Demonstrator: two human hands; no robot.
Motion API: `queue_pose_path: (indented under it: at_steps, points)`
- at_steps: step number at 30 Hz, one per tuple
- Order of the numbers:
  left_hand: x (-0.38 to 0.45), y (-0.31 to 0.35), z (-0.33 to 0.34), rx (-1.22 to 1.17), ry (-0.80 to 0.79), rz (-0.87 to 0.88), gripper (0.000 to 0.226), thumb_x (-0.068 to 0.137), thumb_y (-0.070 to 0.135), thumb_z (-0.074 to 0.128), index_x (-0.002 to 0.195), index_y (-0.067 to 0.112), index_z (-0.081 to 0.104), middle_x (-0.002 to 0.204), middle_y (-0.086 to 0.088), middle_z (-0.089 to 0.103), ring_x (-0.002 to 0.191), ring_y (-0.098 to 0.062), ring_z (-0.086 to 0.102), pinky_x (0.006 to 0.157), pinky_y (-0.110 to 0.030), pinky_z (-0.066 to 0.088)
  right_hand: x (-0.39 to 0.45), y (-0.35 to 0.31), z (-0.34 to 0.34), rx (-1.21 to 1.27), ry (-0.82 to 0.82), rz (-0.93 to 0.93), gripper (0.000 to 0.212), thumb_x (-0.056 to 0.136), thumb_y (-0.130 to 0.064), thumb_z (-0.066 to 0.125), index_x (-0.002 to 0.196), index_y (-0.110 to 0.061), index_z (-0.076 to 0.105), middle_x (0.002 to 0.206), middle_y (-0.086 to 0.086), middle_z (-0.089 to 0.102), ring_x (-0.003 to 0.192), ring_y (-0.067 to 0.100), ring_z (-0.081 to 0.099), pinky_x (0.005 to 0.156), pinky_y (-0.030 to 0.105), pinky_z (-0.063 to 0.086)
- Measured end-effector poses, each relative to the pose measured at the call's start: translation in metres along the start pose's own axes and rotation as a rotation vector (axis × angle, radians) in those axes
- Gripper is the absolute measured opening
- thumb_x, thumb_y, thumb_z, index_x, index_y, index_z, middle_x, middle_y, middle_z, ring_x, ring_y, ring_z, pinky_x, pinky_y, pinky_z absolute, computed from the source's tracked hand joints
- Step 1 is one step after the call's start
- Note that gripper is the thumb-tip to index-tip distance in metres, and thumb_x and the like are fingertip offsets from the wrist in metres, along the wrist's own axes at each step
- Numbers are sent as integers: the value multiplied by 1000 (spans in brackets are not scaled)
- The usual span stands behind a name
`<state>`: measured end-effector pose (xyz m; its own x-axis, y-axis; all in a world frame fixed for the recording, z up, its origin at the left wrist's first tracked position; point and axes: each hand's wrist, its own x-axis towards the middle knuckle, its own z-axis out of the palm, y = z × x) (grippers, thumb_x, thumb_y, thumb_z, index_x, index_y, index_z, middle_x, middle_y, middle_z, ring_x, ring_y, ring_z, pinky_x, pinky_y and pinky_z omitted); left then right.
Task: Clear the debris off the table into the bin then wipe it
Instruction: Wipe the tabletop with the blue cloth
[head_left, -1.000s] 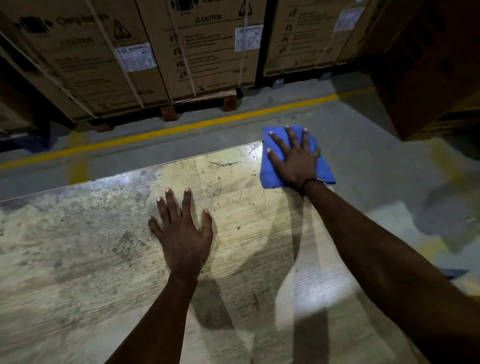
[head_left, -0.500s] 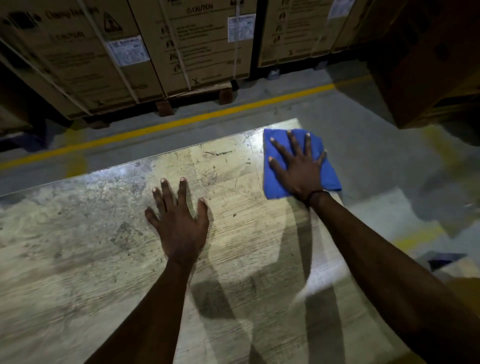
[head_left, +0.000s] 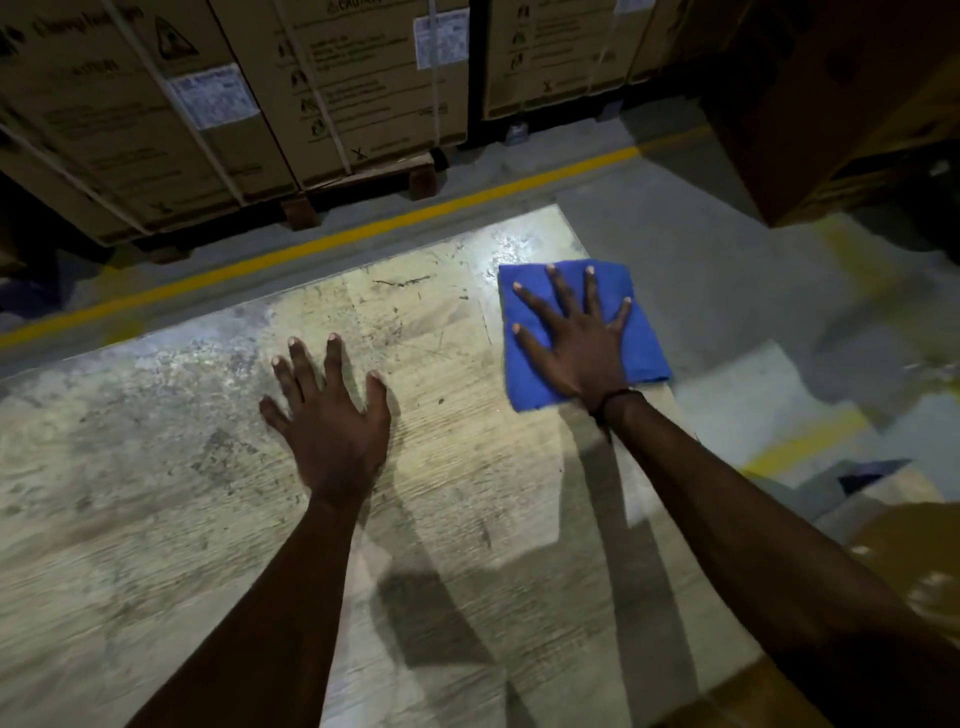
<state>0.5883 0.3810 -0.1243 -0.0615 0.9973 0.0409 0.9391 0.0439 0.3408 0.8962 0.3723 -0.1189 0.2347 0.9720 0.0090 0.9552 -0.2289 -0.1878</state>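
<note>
**Cloth pressed flat at the far right corner**

The right hand lies spread on a blue cloth, fingers straight and fanned, palm pressing it down; nothing is curled round it. The cloth sits at the far right corner of the surface, its right edge at or slightly over the side. The left hand rests flat and open on the bare wood to the left, apparently as a brace.

No loose debris shows here, and no bin is in view, so the work looks to be in its wiping stage.

The cloth is folded into a thick pad, soft and light. It should slide easily under a flat palm but may bunch or unfold if pushed from one edge. Broad pressure through the middle suits it best. The surface is scuffed and stained, with rough grain that could drag at the fabric. Boxes stand on the far side of a yellow line on the floor.
</note>
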Motion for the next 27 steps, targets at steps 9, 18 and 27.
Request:
queue_pose_path:
  at_steps: [9, 18, 27]
  points:
    - [-1, -3, 0, -17, -3, 4, 71, 101, 64, 31, 165, 34, 25, 176, -7, 10, 162, -32, 6, 125, -66, 6, -138, -57, 13, -21, -2, -288, 60, 99, -71, 35, 157, -58, 24, 173, -15, 4, 161, 28, -8, 118, 74, 0]
    - [-20, -8, 3, -3, -14, 91, 72, 103, 62, 24, 166, 27, 24, 175, -15, 10, 161, -38, 8, 124, -67, 7, -112, 37, -6, 49, -12, 81, 63, 96, -76, 25, 157, -59, 18, 174, -15, 3, 161, 32, -4, 114, 80, 9]
    - [-173, -28, -18, 12, -85, 214, 67, 106, 61, 26, 167, 37, 12, 177, -2, -1, 163, -26, -1, 127, -62, 5, -276, 2, 3, -3, 6, -126, 60, 98, -74, 35, 156, -60, 22, 173, -17, 3, 161, 23, -6, 120, 72, 1]
